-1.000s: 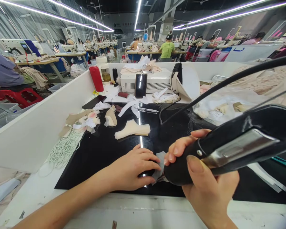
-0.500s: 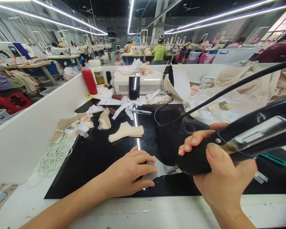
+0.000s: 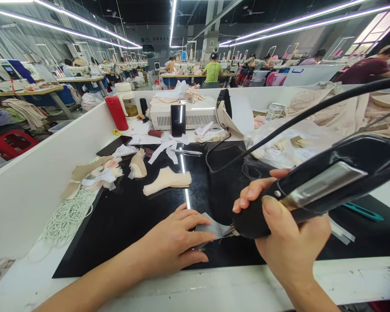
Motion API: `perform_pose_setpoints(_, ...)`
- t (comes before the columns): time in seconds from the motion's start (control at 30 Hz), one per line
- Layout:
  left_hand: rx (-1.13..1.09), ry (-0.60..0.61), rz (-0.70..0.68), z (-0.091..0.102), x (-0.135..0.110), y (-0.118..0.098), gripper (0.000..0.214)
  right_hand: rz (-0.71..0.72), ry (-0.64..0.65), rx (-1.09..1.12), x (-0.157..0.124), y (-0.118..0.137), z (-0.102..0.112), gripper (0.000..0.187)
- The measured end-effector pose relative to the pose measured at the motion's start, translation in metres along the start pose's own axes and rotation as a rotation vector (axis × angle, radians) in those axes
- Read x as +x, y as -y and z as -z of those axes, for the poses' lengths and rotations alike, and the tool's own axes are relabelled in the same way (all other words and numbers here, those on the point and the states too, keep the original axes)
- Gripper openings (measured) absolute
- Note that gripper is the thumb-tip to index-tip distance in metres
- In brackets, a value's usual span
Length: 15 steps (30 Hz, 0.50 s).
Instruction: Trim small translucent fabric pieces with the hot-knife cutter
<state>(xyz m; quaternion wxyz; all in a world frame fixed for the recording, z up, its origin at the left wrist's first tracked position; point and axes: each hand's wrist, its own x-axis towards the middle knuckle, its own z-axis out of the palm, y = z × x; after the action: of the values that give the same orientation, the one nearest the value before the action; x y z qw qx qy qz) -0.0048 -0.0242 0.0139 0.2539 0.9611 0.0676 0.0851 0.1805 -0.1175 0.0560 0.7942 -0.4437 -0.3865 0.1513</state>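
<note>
My right hand [image 3: 287,242] is closed round a black hand-held tool [image 3: 315,186] with a metal plate and a black cable [image 3: 312,112] running off to the upper right. Its tip rests on a small grey fabric piece [image 3: 211,227] lying on the black work mat [image 3: 133,216]. My left hand [image 3: 173,242] lies flat on the mat with fingers spread, fingertips pressing the left edge of that fabric piece.
A stack of beige fabric pieces [image 3: 167,182] lies on the mat, with more scraps [image 3: 99,173] and a coil of white cord [image 3: 66,219] to the left. A red bottle [image 3: 116,112], white box [image 3: 188,115], phone [image 3: 178,120] and pen [image 3: 185,152] stand behind. People work at far tables.
The tool tip lifted off and to the right, uncovering the grey piece, then came back down onto it. My left hand stayed on the fabric. The view drifted slightly.
</note>
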Motion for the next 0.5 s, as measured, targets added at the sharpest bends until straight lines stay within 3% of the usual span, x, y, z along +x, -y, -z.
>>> perform_pose_setpoints(0.23,-0.010,-0.024,-0.007,-0.003,-0.001,0.003,0.039,0.043,-0.109,0.010,0.009,0.005,0.008,0.031)
perform_pose_setpoints(0.5,-0.028,-0.027,-0.003,-0.002,-0.002,0.003,0.040,0.044,-0.053,-0.057,0.007,0.002,0.014,0.029)
